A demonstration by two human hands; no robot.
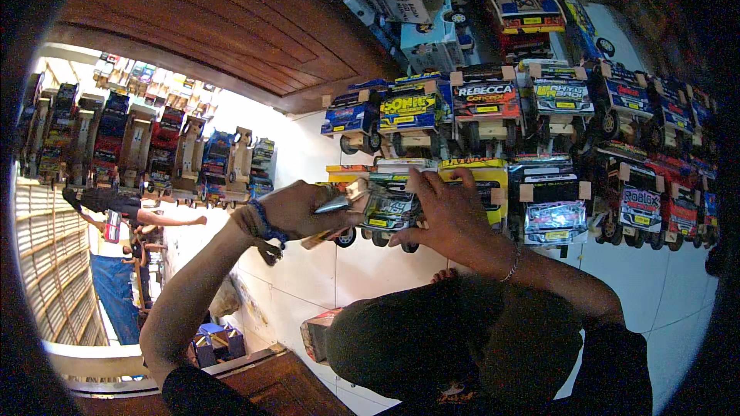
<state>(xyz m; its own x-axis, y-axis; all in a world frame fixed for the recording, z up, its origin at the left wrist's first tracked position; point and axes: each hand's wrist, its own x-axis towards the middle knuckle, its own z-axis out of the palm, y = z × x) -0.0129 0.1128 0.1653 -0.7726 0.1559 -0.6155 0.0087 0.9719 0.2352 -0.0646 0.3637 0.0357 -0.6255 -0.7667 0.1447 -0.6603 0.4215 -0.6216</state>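
In the middle, a small toy truck (pixel 389 204) with a dark, sticker-covered front faces me on the white tiled floor. My right hand (pixel 462 219) grips its right side, fingers over the top and thumb low on the front. My left hand (pixel 297 212), with a blue bracelet at the wrist, is closed on a shiny silver pointed tool (pixel 334 205) at the truck's left edge; its kind I cannot make out. A light wooden strip (pixel 327 239) shows below those fingers. Just right of my right hand stands a toy truck with a silvery front (pixel 555 212).
Behind, a row of toy trucks (pixel 486 100) stands close together, with more trucks (pixel 655 200) at the right. A brown wooden door (pixel 223 15) spans the upper left. Through the opening, another person's blue trousers (pixel 116 296) and racked trucks (pixel 135 139) show. A red box (pixel 314 335) lies near my knees.
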